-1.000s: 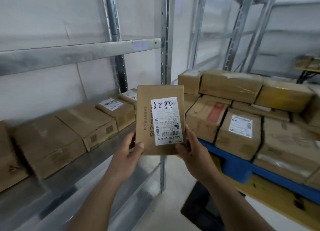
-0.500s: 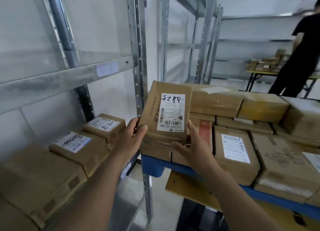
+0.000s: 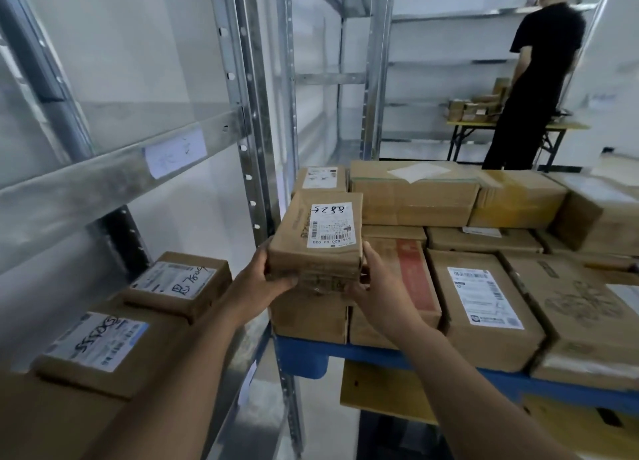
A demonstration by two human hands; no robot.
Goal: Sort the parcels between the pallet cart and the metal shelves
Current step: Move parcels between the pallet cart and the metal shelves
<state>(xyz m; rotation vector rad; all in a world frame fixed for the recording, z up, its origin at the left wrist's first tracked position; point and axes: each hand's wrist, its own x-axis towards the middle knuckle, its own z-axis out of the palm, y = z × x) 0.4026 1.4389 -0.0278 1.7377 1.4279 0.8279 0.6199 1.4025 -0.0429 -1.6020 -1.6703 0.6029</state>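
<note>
A small brown cardboard parcel (image 3: 311,242) with a white label handwritten "5288" is held between both hands, tilted with its label up. My left hand (image 3: 257,281) grips its left end and my right hand (image 3: 375,286) grips its right end. It hovers over the left edge of the blue pallet cart (image 3: 304,357), which carries several stacked brown parcels (image 3: 484,307). The metal shelves (image 3: 114,179) stand at the left, with labelled parcels (image 3: 176,286) on the lower level.
A shelf upright (image 3: 249,141) stands just left of the held parcel. A person in black (image 3: 532,86) stands at a far table (image 3: 511,125) holding more boxes. Further metal racks (image 3: 373,76) line the back wall. A yellow board (image 3: 380,395) sits under the cart.
The view has swung right and up. The parcel has tipped from upright, label facing me, to lying flatter, and has moved over the cart's left edge. Both hands keep hold of it.
</note>
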